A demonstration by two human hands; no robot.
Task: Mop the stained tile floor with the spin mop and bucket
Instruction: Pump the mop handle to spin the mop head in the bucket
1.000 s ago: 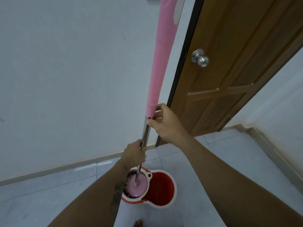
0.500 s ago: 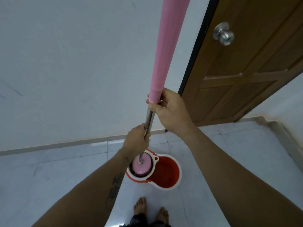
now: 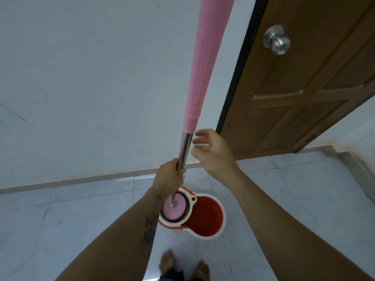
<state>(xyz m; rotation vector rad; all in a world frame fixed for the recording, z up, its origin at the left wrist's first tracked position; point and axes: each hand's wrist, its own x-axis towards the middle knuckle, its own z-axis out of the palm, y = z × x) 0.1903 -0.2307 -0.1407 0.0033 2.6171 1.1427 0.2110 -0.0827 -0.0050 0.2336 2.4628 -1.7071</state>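
The spin mop [image 3: 205,63] stands upright, its pink upper grip running out of the top of the frame and its steel shaft going down. Its round pink head [image 3: 174,209] sits in the spinner basket of the red and white bucket [image 3: 207,218] on the tile floor [image 3: 60,216]. My left hand [image 3: 169,179] grips the steel shaft low down. My right hand [image 3: 213,153] hovers just right of the shaft, fingers spread and blurred, off the handle.
A white wall [image 3: 91,78] rises ahead, with a pale skirting along the floor. A brown wooden door [image 3: 304,88] with a steel knob [image 3: 276,40] stands at the right. My bare feet [image 3: 183,264] are just behind the bucket.
My right hand has let go of the mop handle below the pink grip and moved slightly right, fingers opening. My left hand keeps its grip on the shaft.
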